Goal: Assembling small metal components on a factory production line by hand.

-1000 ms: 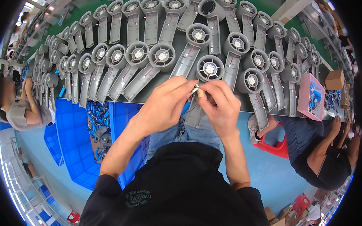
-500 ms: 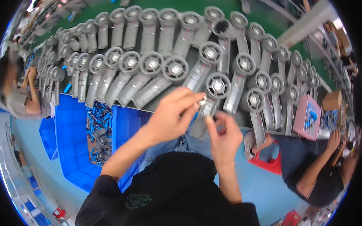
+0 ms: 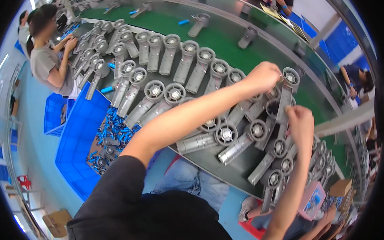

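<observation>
Grey handheld fan bodies, each a round ringed head on a long handle, stand in rows across the dark bench. My right hand (image 3: 300, 118) has its fingers closed at the lower handle of one grey handheld fan (image 3: 286, 93) near the bench's far edge. Beside that fan's round head, my left hand (image 3: 264, 77) is reaching far out with curled fingers. What its fingertips hold, if anything, is hidden. Below my left forearm lies another handheld fan (image 3: 226, 134), untouched, its silver centre facing up.
A blue bin (image 3: 77, 151) at the left holds loose blue cylinders and grey parts. A pink box (image 3: 312, 200) stands at the lower right near another person's arm. Beyond the bench runs a green conveyor (image 3: 223, 36) carrying scattered parts. A person (image 3: 50, 61) works at the left.
Both my hands have moved from close in front of me to the far right side of the bench. The view has turned to the right, and my left arm now stretches over the fans.
</observation>
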Demonstrator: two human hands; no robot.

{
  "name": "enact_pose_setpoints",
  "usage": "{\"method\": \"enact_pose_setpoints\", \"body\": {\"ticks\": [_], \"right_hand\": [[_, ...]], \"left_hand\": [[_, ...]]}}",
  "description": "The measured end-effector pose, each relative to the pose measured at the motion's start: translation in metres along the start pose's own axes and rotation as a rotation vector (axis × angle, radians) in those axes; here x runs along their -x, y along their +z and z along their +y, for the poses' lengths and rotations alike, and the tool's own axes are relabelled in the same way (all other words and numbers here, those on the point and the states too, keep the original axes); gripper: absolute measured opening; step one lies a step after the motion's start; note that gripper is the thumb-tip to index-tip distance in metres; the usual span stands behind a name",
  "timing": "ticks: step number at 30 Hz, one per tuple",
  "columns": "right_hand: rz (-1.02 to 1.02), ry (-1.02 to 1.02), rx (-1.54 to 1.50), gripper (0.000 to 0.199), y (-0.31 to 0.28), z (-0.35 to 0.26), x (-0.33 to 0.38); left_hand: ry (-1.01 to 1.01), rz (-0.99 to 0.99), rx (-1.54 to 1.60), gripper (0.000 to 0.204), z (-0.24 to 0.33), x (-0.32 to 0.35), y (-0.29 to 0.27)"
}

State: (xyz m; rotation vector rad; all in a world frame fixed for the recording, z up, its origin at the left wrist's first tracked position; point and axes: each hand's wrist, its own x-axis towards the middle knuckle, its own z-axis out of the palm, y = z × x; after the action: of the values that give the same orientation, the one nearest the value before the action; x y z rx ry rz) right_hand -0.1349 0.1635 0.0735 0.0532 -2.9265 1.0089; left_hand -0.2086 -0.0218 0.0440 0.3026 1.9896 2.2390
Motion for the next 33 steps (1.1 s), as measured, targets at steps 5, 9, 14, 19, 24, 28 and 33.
{"method": "enact_pose_setpoints", "body": {"ticks": [5, 9, 14, 19, 24, 28, 33], "right_hand": [[-0.112, 0.004, -0.058, 0.032, 0.049, 0.042, -0.151], [-0.151, 0.124, -0.151, 0.035, 0.082, 0.057, -0.198], [-0.186, 0.223, -0.105, 0.039, 0.065, 0.052, -0.194], [-0.025, -0.04, 0.208, 0.054, 0.062, 0.036, -0.175], [-0.223, 0.093, 0.077, 0.041, 0.07, 0.039, -0.184], [0.073, -0.062, 0.239, 0.039, 0.114, 0.063, -0.21], [0.044, 0.136, 0.034, 0.042, 0.13, 0.046, -0.239]], "left_hand": [[0.201, 0.094, -0.621, 0.026, -0.055, -0.141, -0.037], [0.167, 0.01, -0.992, 0.028, -0.065, -0.184, -0.065], [0.237, 0.394, -1.28, 0.049, -0.047, -0.228, -0.106], [0.259, 0.275, -1.085, 0.043, -0.094, -0.258, -0.199], [0.312, 0.503, -1.036, 0.068, -0.062, -0.223, -0.16], [0.396, 0.439, -0.955, 0.069, -0.015, -0.165, -0.136], [0.468, 0.342, -0.965, 0.065, 0.043, -0.06, -0.102]]}}
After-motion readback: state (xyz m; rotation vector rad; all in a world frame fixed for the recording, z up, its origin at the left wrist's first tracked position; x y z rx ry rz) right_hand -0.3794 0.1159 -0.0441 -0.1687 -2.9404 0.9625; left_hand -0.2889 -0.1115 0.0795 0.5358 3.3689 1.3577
